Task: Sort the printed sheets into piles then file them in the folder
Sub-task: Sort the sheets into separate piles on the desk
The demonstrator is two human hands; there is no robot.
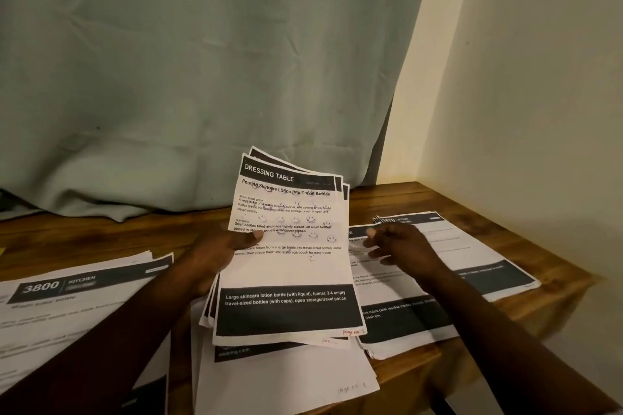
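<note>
My left hand (219, 254) grips a fanned stack of printed sheets (290, 266), thumb across the front; the top sheet is headed "DRESSING TABLE". The stack is raised and tilted above the table. My right hand (401, 246) hovers just right of the stack, fingers loosely curled, holding nothing, over a pile of sheets (401, 317). Another pile headed "KITCHEN" (472, 249) lies at the far right. A pile with "3800 KITCHEN" (67, 307) lies at the left. A further pile (286, 377) sits at the front centre. No folder is visible.
The wooden table (101, 239) ends in a corner at the right, near a cream wall (522, 94). A pale green curtain (185, 61) hangs behind and drapes onto the table's back edge.
</note>
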